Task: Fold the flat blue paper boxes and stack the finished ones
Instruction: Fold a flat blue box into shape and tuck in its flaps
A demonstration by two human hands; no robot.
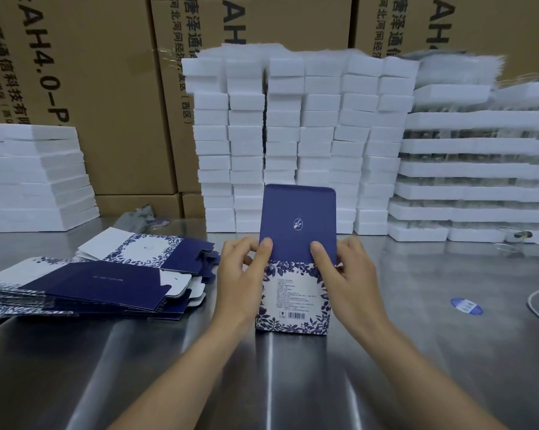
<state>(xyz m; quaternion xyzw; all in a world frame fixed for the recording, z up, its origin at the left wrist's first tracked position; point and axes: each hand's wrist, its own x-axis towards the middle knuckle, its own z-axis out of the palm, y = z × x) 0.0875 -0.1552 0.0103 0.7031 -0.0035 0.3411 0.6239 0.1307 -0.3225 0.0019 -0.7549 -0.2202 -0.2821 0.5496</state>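
— How did we judge the box (293,301)?
— Light, thin card, stiff at the creases and easily dented. It stood upright on the table (417,352), right of the flats (91,283), with its lid (297,218) raised.
— And our grip?
— At the hinge line. Our left hand (241,270) pinched the lid's left edge and our right hand (347,271) the right edge, fingers curled onto the card.

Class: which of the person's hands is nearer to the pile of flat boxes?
Left. The left hand pinches the upright box just right of the pile of flat boxes; the right hand pinches the box's opposite side, farther away.
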